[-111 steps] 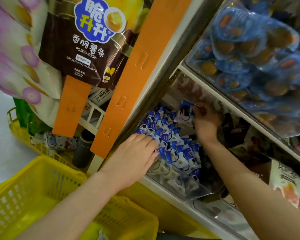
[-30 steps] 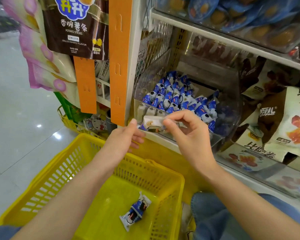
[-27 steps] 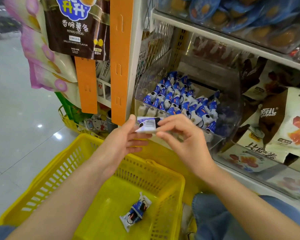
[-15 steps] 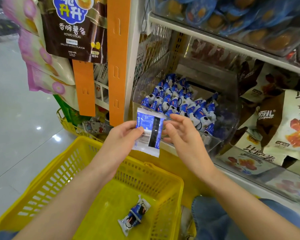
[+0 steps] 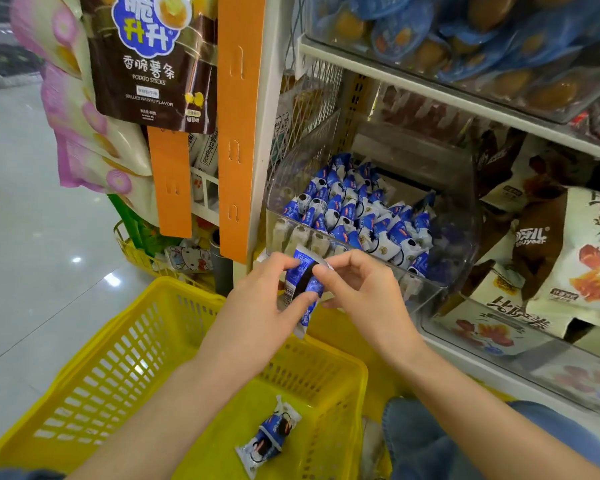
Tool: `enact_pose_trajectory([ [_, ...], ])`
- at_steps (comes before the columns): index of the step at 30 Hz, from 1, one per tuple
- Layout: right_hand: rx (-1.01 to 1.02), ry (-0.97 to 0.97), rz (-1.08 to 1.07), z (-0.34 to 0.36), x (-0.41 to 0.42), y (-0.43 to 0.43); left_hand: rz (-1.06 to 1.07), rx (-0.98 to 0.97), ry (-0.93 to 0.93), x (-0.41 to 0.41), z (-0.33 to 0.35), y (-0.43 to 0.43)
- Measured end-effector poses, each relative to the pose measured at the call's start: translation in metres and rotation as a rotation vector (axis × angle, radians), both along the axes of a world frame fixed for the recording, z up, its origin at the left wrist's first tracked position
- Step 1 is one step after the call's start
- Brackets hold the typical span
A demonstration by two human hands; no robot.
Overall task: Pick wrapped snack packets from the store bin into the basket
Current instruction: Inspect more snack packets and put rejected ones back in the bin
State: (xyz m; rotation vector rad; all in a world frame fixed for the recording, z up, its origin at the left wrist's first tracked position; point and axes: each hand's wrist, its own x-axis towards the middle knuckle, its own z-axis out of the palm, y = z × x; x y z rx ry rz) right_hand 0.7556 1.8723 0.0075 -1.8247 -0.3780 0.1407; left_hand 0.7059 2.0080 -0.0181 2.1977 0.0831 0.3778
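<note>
Yellow plastic makes up the biggest thing here: a slotted basket (image 5: 118, 358) at the near left, standing on the pale floor against the foot of the shelf (image 5: 430, 88). Farther off and to the right, a clear bin (image 5: 458, 209) sits on the lower level of the shelf, and a pile of blue-and-white snack packets (image 5: 354, 213) is heaped against its near wall. An orange strip (image 5: 238, 133) runs down the shelf post to the left of the bin.

Both hands meet above the basket's far rim, just in front of the bin. The left hand (image 5: 257, 306) has its fingers and thumb curled round the lower part of one held packet (image 5: 303, 282). The right hand (image 5: 364, 296) pinches the upper end of the same packet between thumb and forefinger. The packet hangs roughly upright, blue with a dark band across it.

A second packet (image 5: 267, 436) lies flat on the basket floor towards the near right, clear of the walls.
</note>
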Motion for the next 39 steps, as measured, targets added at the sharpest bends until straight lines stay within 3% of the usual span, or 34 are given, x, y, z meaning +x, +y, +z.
enact_pose_trajectory([
  [10, -0.053, -0.081, -0.028, -0.003, 0.003, 0.0, -0.041, 0.056, -0.027, -0.001, 0.005, 0.002],
  [18, 0.001, 0.155, 0.154, -0.01, -0.001, 0.006, 0.033, 0.084, -0.091, -0.002, 0.008, 0.003],
  [26, 0.055, 0.2, 0.176, -0.002, 0.002, 0.004, 0.093, -0.113, -0.089, 0.004, 0.01, 0.005],
  [30, 0.007, 0.18, 0.215, 0.003, 0.001, 0.001, 0.091, -0.629, 0.052, 0.009, 0.018, 0.006],
  [32, 0.014, 0.162, 0.229, 0.006, 0.0, 0.001, 0.084, -0.769, 0.108, 0.008, 0.022, 0.005],
  [36, 0.122, 0.191, 0.119, 0.008, 0.003, -0.002, -0.037, -0.866, 0.191, 0.006, 0.023, 0.001],
  [39, 0.151, 0.171, 0.083, 0.012, 0.004, -0.004, -0.076, -0.739, 0.1, 0.007, 0.024, 0.0],
])
